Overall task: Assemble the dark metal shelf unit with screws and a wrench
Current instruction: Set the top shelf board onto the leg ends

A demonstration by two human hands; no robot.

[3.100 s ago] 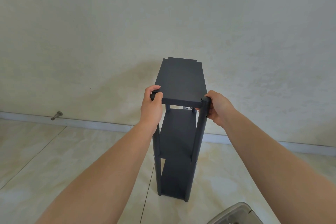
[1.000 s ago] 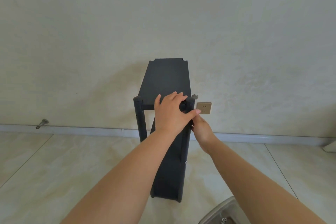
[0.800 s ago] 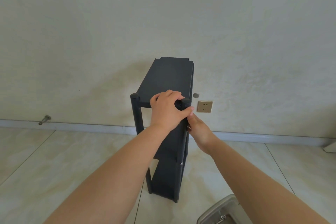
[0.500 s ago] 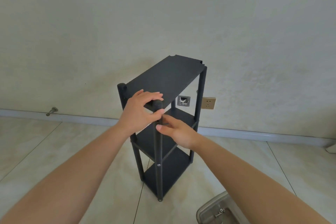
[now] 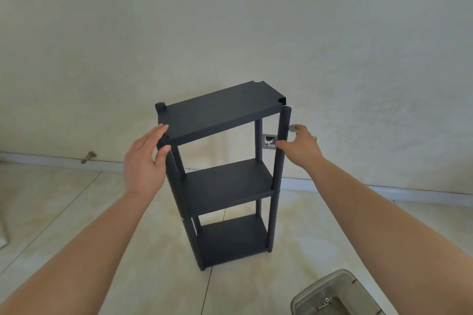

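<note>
shelf unit [image 5: 220, 115] i'm on: dark metal, matt powder-coat look, fine even texture on the boards, round posts smooth, no glare. floor [image 5: 76, 212]: cream marbled tile, glossy, soft reflections, thin grout lines. wall [image 5: 230, 20]: off-white plaster, matt, slightly rough and blotchy. tray [image 5: 340, 281] bottom right: brushed grey metal, dull sheen, small shiny screws [image 5: 326, 302] inside. door stop [image 5: 88, 156] at the skirting: bare metal, satin.

I can read no text, label, brand, number or sign anywhere here. The dark metal shelf unit [image 5: 222, 120] carries no lettering that I can see, and the wall plate [image 5: 268, 141] behind it is too small to make out any marking.
</note>
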